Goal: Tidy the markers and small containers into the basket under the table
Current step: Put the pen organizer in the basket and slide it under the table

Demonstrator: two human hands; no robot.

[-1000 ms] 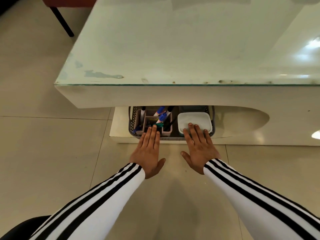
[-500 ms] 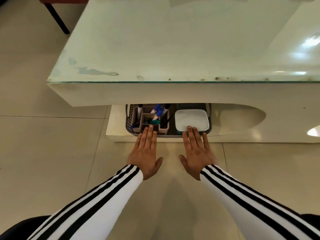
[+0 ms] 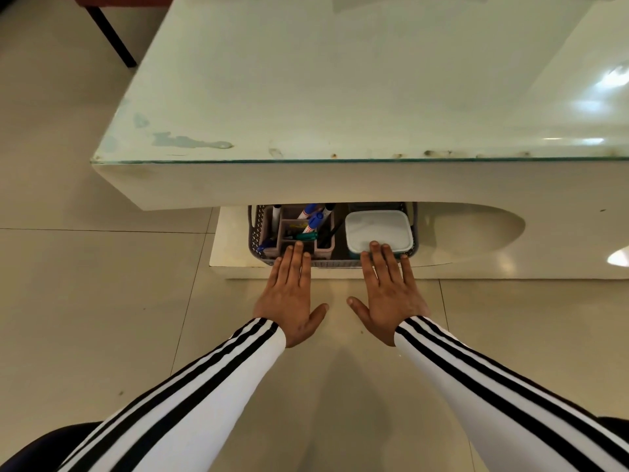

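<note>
A grey mesh basket [image 3: 255, 229] sits on the lower shelf under the white table, its back half hidden by the table's front panel. Inside it on the left stands a pinkish organiser [image 3: 323, 247] with blue-capped markers [image 3: 315, 221] and a green pen. On the right lies a white lidded container [image 3: 377, 228]. My left hand [image 3: 289, 294] is flat with straight fingers, its tips against the basket's front rim by the organiser. My right hand [image 3: 391, 291] is flat too, fingertips at the rim and over the container's near edge.
The glass-topped white table [image 3: 340, 97] overhangs the basket closely. The lower shelf [image 3: 231, 247] extends right into a rounded recess [image 3: 476, 233]. A dark chair leg [image 3: 112, 35] stands at the far left on the tiled floor.
The basket has slid farther back under the table, both flat hands following it forward. More of its rear is hidden by the table panel now.
</note>
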